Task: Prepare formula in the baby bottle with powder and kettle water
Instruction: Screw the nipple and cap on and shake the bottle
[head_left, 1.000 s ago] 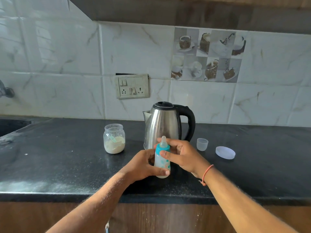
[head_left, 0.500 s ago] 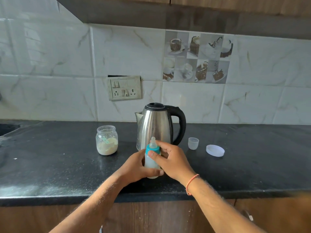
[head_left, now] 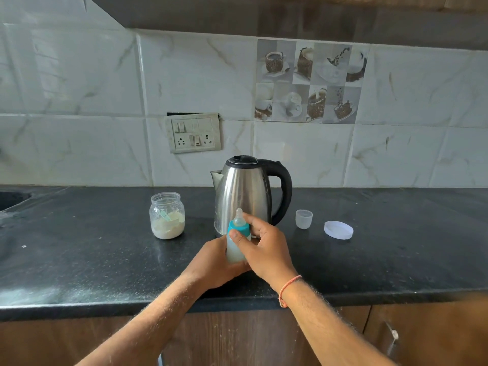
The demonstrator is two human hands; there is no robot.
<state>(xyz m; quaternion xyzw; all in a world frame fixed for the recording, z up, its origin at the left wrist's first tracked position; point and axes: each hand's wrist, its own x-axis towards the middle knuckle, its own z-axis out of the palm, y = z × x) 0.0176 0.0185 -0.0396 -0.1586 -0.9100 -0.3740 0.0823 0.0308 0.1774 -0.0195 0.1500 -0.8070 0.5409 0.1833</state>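
Okay, from my feed both hands meet at the baby bottle, which is upright near the front middle of the black bench, just in front of the steel kettle. My read on the left hand: fingers wrapped round the bottle's lower body, steadying it. Right hand: thumb and fingers curled round the teal collar under the clear nipple, an orange thread band on that wrist. Bottle holds pale cloudy liquid; level hard to tell behind the fingers. I can't tell whether its base touches the bench. Left of the kettle, apart from it, stands an open clear jar part full of white powder with a pale scoop stuck in it. Right of the kettle sits a small clear cap, and farther right a flat white lid. Switchboard on the tiled wall behind.
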